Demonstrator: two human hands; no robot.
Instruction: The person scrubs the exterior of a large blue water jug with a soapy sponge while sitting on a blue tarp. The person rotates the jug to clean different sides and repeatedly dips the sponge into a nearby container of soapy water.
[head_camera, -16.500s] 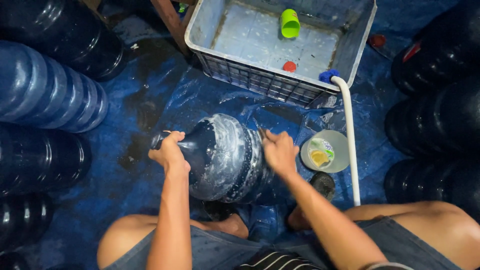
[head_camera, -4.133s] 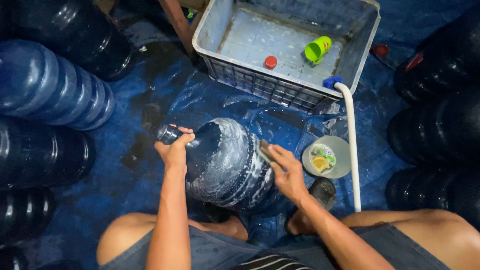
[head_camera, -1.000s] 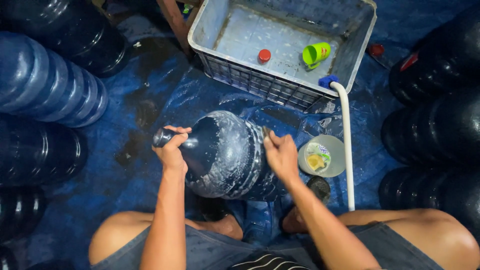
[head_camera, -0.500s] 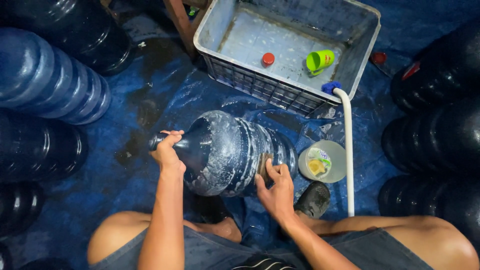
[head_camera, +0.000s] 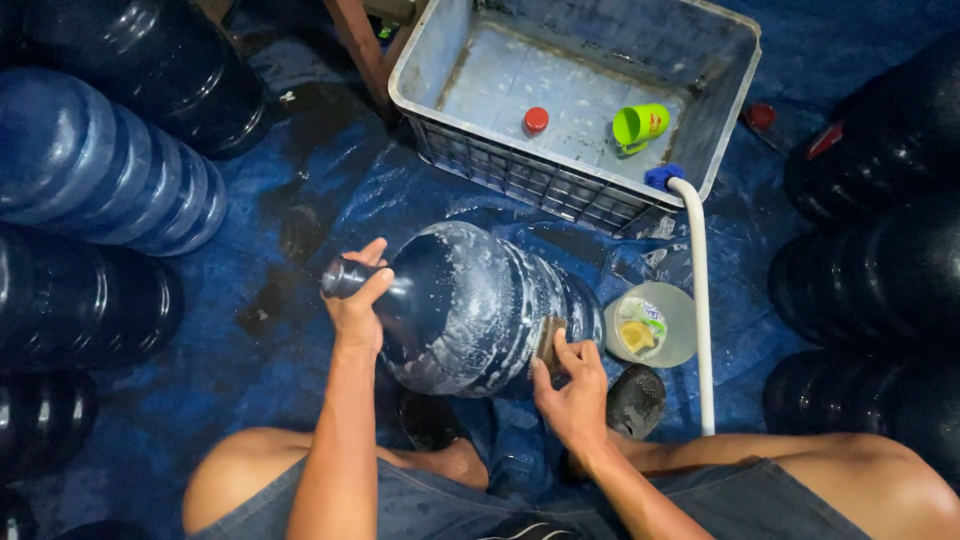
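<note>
A large blue water jug (head_camera: 470, 305), streaked with soap foam, lies on its side on the wet blue tarp between my knees. My left hand (head_camera: 357, 300) grips its neck, with the mouth pointing left. Low on the jug's near side, toward its base, my right hand (head_camera: 572, 385) presses a small dark scrubbing pad (head_camera: 548, 343) against the wall. A shallow grey bowl (head_camera: 652, 324) with a yellow sponge and soap stands just right of the jug.
A grey plastic crate (head_camera: 560, 180) ahead holds water, a red cap (head_camera: 536, 120) and a green cup (head_camera: 640, 124). A white hose (head_camera: 698, 310) runs from its rim toward me. Blue jugs (head_camera: 100, 170) are stacked left; dark ones (head_camera: 880, 230) right.
Over the earlier frames the jug has been turned and scrubbed. My right hand has slid from the jug's upper side down to its near lower side; the left hand stays on the neck.
</note>
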